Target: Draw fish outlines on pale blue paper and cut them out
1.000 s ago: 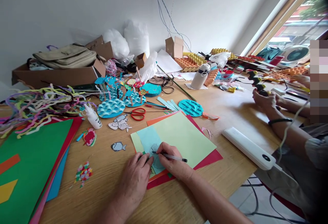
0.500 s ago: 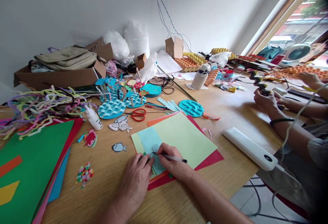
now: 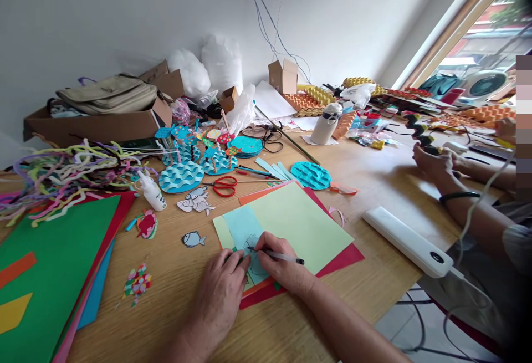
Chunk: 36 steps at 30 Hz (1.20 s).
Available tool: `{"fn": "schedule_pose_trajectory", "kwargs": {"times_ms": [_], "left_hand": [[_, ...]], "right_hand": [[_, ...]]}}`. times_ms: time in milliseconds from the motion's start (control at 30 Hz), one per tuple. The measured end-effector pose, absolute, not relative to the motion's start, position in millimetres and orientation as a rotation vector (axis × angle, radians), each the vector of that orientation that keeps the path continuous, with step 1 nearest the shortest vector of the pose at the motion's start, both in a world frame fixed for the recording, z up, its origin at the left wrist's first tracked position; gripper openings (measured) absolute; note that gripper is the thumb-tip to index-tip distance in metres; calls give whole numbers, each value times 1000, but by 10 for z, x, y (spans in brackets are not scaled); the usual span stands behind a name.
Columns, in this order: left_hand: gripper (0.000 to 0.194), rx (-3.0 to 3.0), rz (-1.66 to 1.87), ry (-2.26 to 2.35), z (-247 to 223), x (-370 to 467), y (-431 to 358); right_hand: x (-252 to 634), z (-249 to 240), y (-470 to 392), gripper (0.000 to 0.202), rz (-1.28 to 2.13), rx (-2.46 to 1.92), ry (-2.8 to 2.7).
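My right hand (image 3: pixel 279 260) grips a black pen (image 3: pixel 286 256), its tip on a light blue paper strip (image 3: pixel 243 220). A drawn outline, partly covered by my fingers, shows on that strip. My left hand (image 3: pixel 224 280) lies on the lower left edge of the papers, fingers lowered and holding nothing. Beneath the strip is a pale green sheet (image 3: pixel 305 219), with a dark red sheet (image 3: pixel 351 256) below it. Left of the sheets lie a small grey paper fish (image 3: pixel 193 239), white fish cut-outs (image 3: pixel 195 201) and a fish covered in coloured dots (image 3: pixel 138 284).
Red-handled scissors (image 3: pixel 225 186) and a white glue bottle (image 3: pixel 152 192) lie beyond the papers. Coloured sheets (image 3: pixel 75 235) are stacked at left, under fuzzy craft stems (image 3: pixel 83 169). A white power bank (image 3: pixel 407 241) is at right, near another person's hands (image 3: pixel 434 160) holding a dark bumpy strip.
My hands and the pen stay almost in the same place. The view shifts very slightly. At right, the other person's hands move a little.
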<state>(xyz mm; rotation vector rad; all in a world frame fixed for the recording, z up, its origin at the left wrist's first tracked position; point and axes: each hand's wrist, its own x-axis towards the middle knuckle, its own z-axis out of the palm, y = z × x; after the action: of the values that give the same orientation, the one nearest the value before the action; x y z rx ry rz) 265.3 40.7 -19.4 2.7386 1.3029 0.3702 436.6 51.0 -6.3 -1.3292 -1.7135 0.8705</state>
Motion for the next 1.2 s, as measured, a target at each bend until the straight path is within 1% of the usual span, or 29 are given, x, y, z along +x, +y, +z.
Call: {"fn": "schedule_pose_trajectory", "kwargs": {"times_ms": [400,1200], "left_hand": [[37,2735,367,1300,-208,2648,410],[40,2722,416,1284,-256,2628,413]], "right_hand": [[4372,-45,508,12,878,-1330,-1721],[4381,-65,509,14,872,-1333,-1728]]}}
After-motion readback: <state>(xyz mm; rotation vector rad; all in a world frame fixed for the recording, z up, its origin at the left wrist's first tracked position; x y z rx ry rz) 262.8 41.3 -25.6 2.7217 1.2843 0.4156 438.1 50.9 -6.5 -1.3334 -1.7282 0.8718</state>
